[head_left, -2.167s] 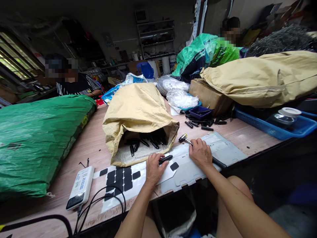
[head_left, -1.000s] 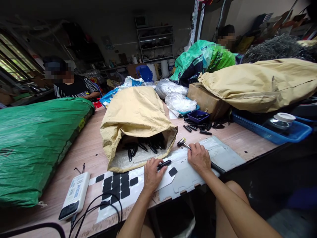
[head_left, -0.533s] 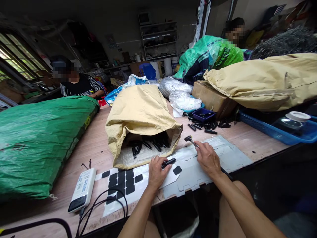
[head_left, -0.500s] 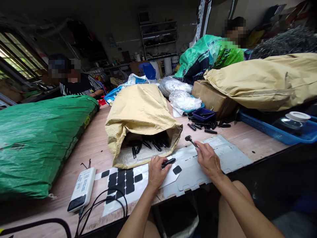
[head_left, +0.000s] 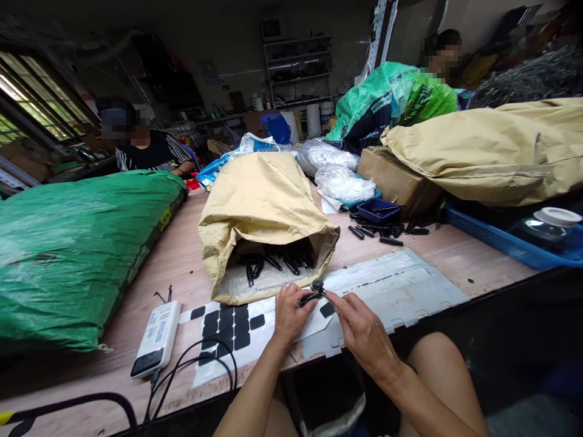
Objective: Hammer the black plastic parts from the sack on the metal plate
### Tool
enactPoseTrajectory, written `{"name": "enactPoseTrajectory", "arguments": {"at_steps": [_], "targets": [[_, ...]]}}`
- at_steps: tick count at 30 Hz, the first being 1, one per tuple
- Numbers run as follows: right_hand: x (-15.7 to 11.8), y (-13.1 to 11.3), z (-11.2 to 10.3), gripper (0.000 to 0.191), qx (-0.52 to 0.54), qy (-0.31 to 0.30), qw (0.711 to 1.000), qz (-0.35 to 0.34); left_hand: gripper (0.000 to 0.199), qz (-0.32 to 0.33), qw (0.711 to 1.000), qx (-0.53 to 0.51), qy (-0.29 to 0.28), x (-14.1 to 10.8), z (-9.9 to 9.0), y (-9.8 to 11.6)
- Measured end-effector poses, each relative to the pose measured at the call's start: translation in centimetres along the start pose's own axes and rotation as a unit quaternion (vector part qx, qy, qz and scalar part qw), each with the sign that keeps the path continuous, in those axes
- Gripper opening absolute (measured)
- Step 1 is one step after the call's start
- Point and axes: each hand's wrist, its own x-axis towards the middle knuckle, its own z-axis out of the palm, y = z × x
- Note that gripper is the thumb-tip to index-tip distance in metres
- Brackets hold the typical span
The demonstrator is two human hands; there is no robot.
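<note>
My left hand point(head_left: 291, 311) is closed around a slim black pen-shaped piece point(head_left: 308, 300), low over the front of the table. Pinched in the fingers of my right hand point(head_left: 368, 335) is a small tool point(head_left: 317, 284) with a rounded dark head and a thin shaft. Its head meets or overlaps the far end of the black piece; contact is unclear. A white sheet with rounded black squares point(head_left: 226, 325) lies left of my hands. Just behind them, an open tan sack point(head_left: 268, 194) shows several similar black pieces point(head_left: 290, 264) inside its mouth.
A white power bank point(head_left: 157, 340) with black cables lies front left, beside a big green sack point(head_left: 86, 255). Loose black pieces point(head_left: 390, 241) surround a purple tray point(head_left: 379, 210). A blue tray point(head_left: 492, 233) holds a lidded jar. One co-worker sits back left, another back right.
My right hand has moved left, bringing the tool's head from the right over to the black piece in my left hand. My left hand keeps its hold. The camera view has shifted slightly.
</note>
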Motion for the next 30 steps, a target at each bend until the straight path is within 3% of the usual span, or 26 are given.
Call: {"name": "enactPoseTrajectory", "arguments": {"at_steps": [5, 10, 16, 21, 26, 30], "targets": [[-0.2, -0.1, 0.0, 0.051, -0.057, -0.013, 0.998, -0.003, 0.011, -0.001, 1.0, 0.005, 0.007, 0.0, 0.0, 0.0], [-0.1, 0.7, -0.5, 0.051, -0.064, 0.015, 0.998, 0.006, 0.016, 0.007, 1.0, 0.009, 0.01, 0.0, 0.2, -0.3], [0.2, 1.5, -1.0, 0.047, -0.07, 0.006, 0.997, 0.013, 0.016, 0.001, 1.0, 0.01, 0.008, 0.1, 0.2, -0.2], [2.8, 4.9, -2.6, 0.038, -0.136, 0.068, 0.983, 0.099, 0.013, -0.002, 1.0, 0.018, 0.006, 0.1, 0.0, 0.3], [5.9, 8.9, -2.2, 0.033, -0.247, -0.004, 0.959, 0.138, 0.013, 0.002, 0.999, 0.031, 0.006, 0.0, -0.2, 0.7], [6.9, 9.9, -0.7, 0.03, -0.275, -0.004, 0.95, 0.15, 0.014, -0.001, 0.999, 0.035, -0.003, -0.1, 0.0, 0.6]]}}
